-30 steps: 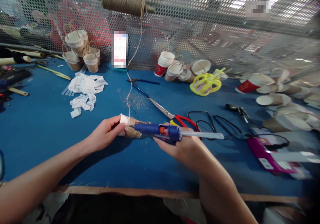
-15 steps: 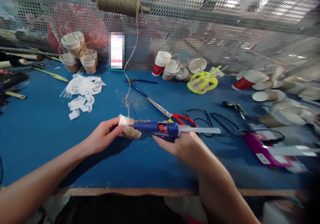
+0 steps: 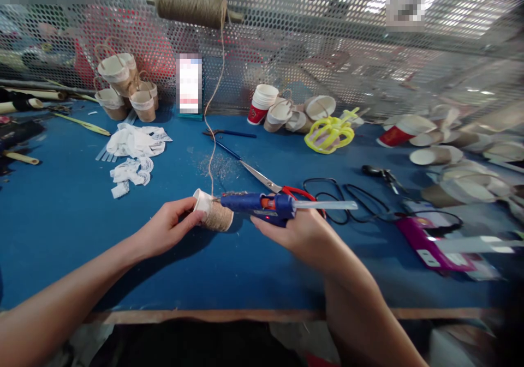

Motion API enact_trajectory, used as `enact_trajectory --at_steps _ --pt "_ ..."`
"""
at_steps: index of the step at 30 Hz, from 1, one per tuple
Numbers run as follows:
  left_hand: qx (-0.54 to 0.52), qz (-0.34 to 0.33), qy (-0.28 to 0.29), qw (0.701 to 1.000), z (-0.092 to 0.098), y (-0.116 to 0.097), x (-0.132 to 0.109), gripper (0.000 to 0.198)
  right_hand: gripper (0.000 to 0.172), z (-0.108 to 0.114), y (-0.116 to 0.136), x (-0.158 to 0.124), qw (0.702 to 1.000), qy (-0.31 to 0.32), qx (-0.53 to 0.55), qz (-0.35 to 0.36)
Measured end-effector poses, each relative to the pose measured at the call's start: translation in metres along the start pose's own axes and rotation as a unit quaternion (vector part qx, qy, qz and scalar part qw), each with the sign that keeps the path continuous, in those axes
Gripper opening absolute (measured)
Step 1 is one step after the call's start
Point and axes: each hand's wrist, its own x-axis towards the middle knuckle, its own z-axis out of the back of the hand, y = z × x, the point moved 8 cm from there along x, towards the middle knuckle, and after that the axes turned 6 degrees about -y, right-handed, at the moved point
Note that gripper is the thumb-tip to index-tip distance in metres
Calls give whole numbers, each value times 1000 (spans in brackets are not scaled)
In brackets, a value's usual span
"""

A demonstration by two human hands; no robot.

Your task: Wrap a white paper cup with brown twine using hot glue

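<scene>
My left hand (image 3: 166,228) grips a small paper cup (image 3: 212,211) lying on its side, most of it wrapped in brown twine. A strand of twine (image 3: 211,116) runs up from the cup to a spool (image 3: 190,7) hung on the mesh wall. My right hand (image 3: 301,233) is closed on a blue hot glue gun (image 3: 262,204), its nozzle touching the wrapped cup. A clear glue stick (image 3: 325,205) sticks out of the gun's back.
Red-handled scissors (image 3: 270,182) and black cables (image 3: 347,200) lie just behind my hands on the blue table (image 3: 61,214). Finished twine-wrapped cups (image 3: 125,86) stand back left, white lace scraps (image 3: 133,149) nearby. Paper cups (image 3: 286,110), a yellow plastic piece (image 3: 329,135) and a purple box (image 3: 426,241) fill the right.
Both hands with the cup and glue gun have shifted slightly; the cup has turned a little in my left hand. The grips are unchanged.
</scene>
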Motion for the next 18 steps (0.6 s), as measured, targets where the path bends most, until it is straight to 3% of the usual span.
enact_trajectory --at_steps 3,6,10,15,18 --pt "-4 1 -1 1000 0 1 1 28 12 6 10 -2 997 -1 -32 69" --pt "-6 -4 -1 1000 0 1 1 29 17 8 14 -3 994 5 -31 103" --pt "16 -17 -1 1000 1 2 0 28 9 7 7 1 999 -15 3 43" --pt "39 -28 2 999 2 3 -1 27 16 -1 -2 3 996 10 73 -54" --pt "35 -21 4 999 2 2 -1 27 15 -2 -5 0 993 27 92 -73"
